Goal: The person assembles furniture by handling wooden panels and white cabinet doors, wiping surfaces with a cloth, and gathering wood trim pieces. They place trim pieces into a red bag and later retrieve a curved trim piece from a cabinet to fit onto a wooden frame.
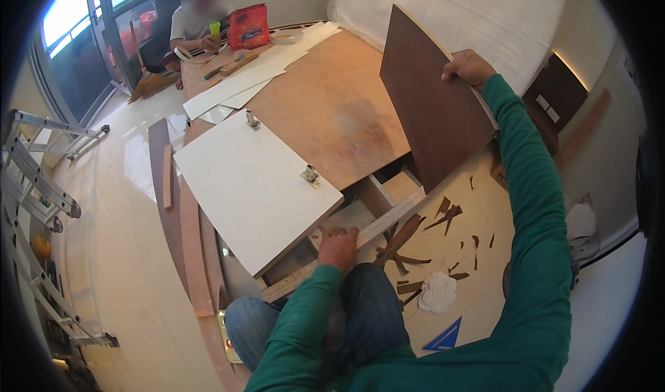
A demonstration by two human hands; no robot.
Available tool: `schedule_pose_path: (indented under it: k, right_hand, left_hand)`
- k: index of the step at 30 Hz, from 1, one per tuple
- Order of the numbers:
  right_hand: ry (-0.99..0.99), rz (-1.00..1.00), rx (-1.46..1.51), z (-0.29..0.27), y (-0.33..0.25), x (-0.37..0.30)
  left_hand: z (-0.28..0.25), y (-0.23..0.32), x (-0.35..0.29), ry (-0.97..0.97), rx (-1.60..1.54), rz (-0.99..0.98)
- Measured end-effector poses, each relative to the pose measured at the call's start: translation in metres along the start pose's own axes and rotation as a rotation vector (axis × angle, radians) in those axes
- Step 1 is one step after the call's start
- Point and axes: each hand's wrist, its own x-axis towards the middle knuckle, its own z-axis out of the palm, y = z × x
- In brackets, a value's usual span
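My right hand [470, 70] is closed on the edge of a dark brown wood panel [422, 94], which it holds up and tilted at the right of the work surface. Curled over the front rail of a wooden frame [377, 223] is my left hand [339, 249], close to my knees; its fingertips are partly hidden. Beside it lies a white cabinet door panel [253, 191] with two metal hinges, one of them a near hinge [311, 176], fixed along its right side. Under both panels spreads a large plywood sheet [332, 108].
Thin white strips [242, 80] and a red bag [249, 27] lie at the far end, where another person [197, 24] holds a lime-green object. Scraps of brown veneer [398, 246], a white cloth [438, 292] and a blue set square [443, 335] are on the floor. An aluminium ladder [41, 177] stands left.
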Motion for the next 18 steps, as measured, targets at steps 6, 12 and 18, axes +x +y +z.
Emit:
schedule_pose_path:
  k: [6,12,18]
  right_hand:
    - [-0.026,-0.101,-0.140,0.033,-0.002,0.019]
    - [0.038,-0.242,-0.552,0.069,-0.021,0.039]
    - [-0.040,-0.307,-0.680,0.100,-0.034,0.069]
  left_hand:
    - [0.000,0.000,-0.001,0.004,0.024,-0.003]
    - [-0.001,-0.001,0.000,-0.013,0.005,-0.008]
    - [-0.002,-0.004,0.001,-0.046,-0.031,-0.010]
